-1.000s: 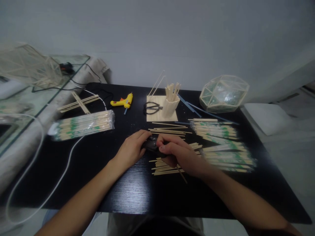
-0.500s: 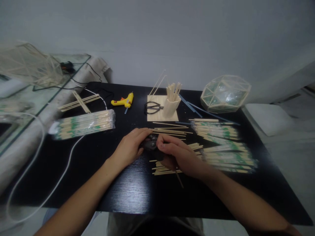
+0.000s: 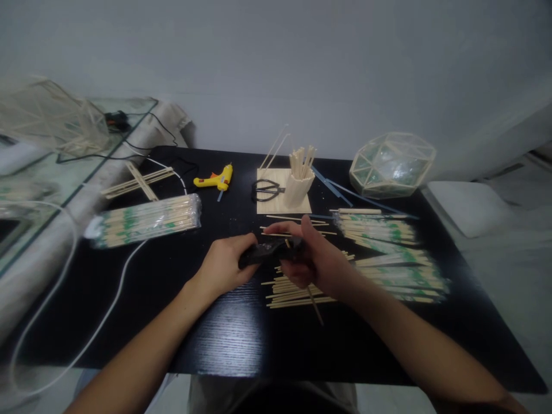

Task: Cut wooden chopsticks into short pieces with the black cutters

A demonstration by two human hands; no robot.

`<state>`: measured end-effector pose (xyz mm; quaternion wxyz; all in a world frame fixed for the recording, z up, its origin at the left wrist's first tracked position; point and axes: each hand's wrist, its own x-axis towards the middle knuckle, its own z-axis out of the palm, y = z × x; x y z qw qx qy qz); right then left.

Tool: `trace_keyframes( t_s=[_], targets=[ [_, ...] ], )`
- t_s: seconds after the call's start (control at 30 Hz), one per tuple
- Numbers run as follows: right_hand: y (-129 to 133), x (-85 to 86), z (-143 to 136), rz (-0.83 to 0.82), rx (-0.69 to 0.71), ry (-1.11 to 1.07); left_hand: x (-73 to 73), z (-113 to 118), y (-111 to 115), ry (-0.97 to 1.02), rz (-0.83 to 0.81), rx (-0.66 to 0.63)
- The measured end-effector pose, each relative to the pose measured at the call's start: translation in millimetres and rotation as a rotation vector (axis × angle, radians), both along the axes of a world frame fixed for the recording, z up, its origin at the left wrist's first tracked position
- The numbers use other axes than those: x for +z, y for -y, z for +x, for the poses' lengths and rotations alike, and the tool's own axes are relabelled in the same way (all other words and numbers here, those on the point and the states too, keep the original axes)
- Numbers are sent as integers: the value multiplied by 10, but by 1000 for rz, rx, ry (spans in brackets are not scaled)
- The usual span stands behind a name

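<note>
A person works at a black, wood-grained table [image 3: 228, 330] against a plain grey wall [image 3: 259, 57], both hands meeting in front of a pale stick holder [image 3: 297, 192]. The left hand [image 3: 226, 261] is closed around one end of a black tool [image 3: 264, 251], nearer the wearer than the holder. The right hand [image 3: 325, 259], at the tool's other end, is half unfolded, forefinger stretched and thumb raised, its lower fingers curled around a thin stick [image 3: 314, 306] that slants down toward the wearer. Loose sticks [image 3: 287, 296] lie in front of the holder, partly beneath the right hand. Dark-handled scissors [image 3: 267, 190] rest just left of the holder; farther left are a yellow glue gun [image 3: 219, 178], a plastic-wrapped bundle [image 3: 149, 218] and a looping white cable [image 3: 123, 276]. Right of the holder, light catches a faceted, stick-framed form [image 3: 392, 165], with a white seat [image 3: 468, 207] beyond the table's edge. Well left of the holder, a glass-topped surface [image 3: 138, 105] bears a second, blurred frame [image 3: 47, 118].
</note>
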<state>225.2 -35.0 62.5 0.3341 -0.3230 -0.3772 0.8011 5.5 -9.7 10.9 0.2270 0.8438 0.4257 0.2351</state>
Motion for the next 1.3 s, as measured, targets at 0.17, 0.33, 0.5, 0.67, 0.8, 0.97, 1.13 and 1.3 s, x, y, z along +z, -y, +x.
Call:
trace_keyframes(
  t_s=[0.17,0.33,0.5,0.67,0.8,0.97,1.13,1.3],
  targets=[
    [-46,-39,-23,114,-183,58,26,8,-14,78,-54,131],
    [-38,-60,-45,333,-304,271,28,18,-26,104,-50,188],
    [-25,-53,-47,473,-390,395,14,37,-10,106,-21,153],
    [-24,-23,-46,498,-394,433,18,38,-7,104,32,151],
    [-23,-6,-47,525,-387,446,25,39,-6,101,44,152],
    [-24,-16,-38,529,-371,452,30,40,0,105,25,155],
    [-34,-36,-26,559,-361,462,20,30,-3,92,47,151],
    [-41,-21,-22,572,-355,483,19,31,-5,101,42,140]
  ],
)
